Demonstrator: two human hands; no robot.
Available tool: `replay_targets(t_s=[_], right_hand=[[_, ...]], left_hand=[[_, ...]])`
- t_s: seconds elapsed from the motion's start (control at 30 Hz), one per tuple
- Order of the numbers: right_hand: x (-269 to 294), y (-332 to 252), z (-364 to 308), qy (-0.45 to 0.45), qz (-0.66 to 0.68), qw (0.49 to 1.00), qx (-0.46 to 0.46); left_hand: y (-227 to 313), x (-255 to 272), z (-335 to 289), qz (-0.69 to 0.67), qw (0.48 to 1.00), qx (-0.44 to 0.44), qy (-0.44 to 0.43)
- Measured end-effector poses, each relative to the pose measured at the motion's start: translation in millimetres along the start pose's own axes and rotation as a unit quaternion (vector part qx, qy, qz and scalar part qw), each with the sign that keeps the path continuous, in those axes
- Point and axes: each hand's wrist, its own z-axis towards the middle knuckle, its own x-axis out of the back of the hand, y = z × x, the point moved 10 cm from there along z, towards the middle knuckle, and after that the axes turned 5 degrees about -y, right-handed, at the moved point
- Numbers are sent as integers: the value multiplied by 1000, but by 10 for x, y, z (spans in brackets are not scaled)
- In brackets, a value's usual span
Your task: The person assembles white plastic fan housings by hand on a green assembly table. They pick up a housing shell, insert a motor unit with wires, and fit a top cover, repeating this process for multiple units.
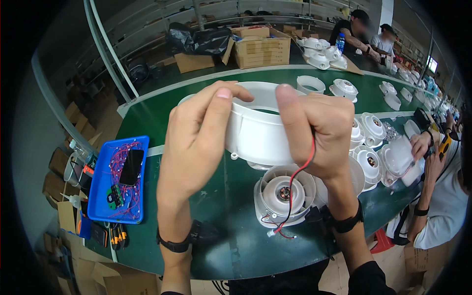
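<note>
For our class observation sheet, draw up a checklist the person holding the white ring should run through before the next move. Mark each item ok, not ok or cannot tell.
1. White ring held from both sides: ok, left hand and right hand grip opposite sides.
2. Fan housing on the green table, open face up: ok.
3. View of the housing unobstructed by the red-and-black wire: not ok, it crosses in front.
4. Ring's inside fully visible: not ok, fingers and wall hide part.
5. Small white connector sound: cannot tell, too small.
6. Blue tray clear of both hands: ok, off to the left.
</note>
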Motion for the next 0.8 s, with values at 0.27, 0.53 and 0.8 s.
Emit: replay_targets(t_s=[0.27, 0.53, 0.8], right_hand=[[-262, 71, -67, -112, 38, 992, -50], [-297, 93, -57, -118, 16, 991, -62], [-30, 273, -38, -30, 54, 987, -146]], left_hand=[[20, -78, -205, 95, 970, 18, -224], [-131, -7, -131, 106, 970, 92, -201], [-140, 154, 33, 70, 997, 17, -23]])
